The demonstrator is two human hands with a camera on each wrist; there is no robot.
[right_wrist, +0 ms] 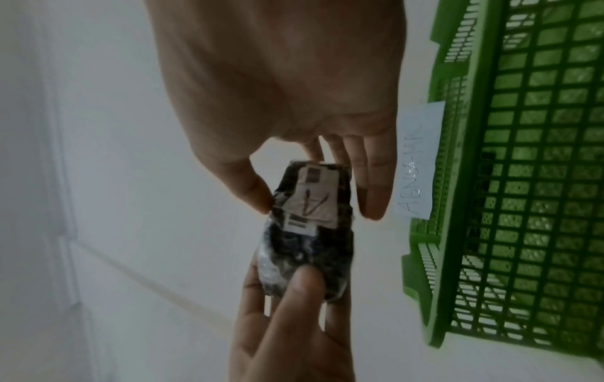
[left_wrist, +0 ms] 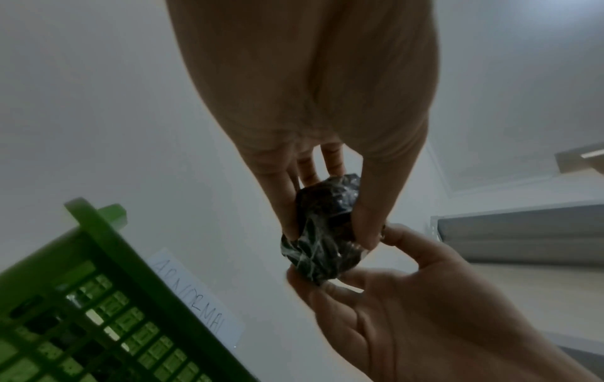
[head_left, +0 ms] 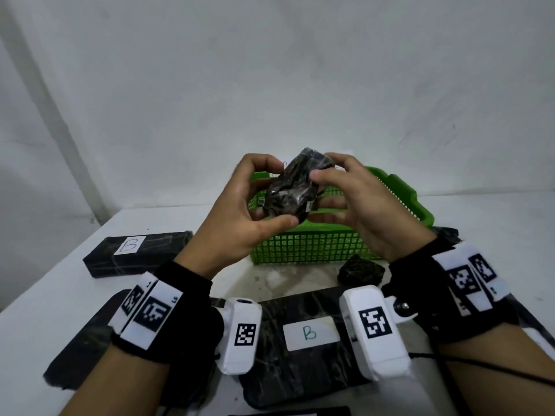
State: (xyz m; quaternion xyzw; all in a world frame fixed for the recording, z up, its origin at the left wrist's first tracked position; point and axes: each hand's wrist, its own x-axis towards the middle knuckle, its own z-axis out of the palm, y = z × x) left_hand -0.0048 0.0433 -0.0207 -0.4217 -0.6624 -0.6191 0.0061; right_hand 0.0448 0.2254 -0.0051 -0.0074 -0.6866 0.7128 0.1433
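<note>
A dark, shiny-wrapped rock (head_left: 295, 184) is held in the air above the green basket (head_left: 315, 244). My left hand (head_left: 279, 193) grips its lower end between thumb and fingers. My right hand (head_left: 321, 196) pinches its upper end, thumb on the near side and fingers behind. In the right wrist view the rock (right_wrist: 310, 232) carries a white paper label marked "A" (right_wrist: 314, 204). The left wrist view has the rock (left_wrist: 323, 232) pinched by both hands.
A paper reading "ABNORMAL" (right_wrist: 416, 165) is stuck by the basket's far rim. Dark stone slabs labelled "B" lie at left (head_left: 135, 256) and near me (head_left: 300, 355). A small dark rock (head_left: 360, 270) sits in front of the basket. A white wall stands behind.
</note>
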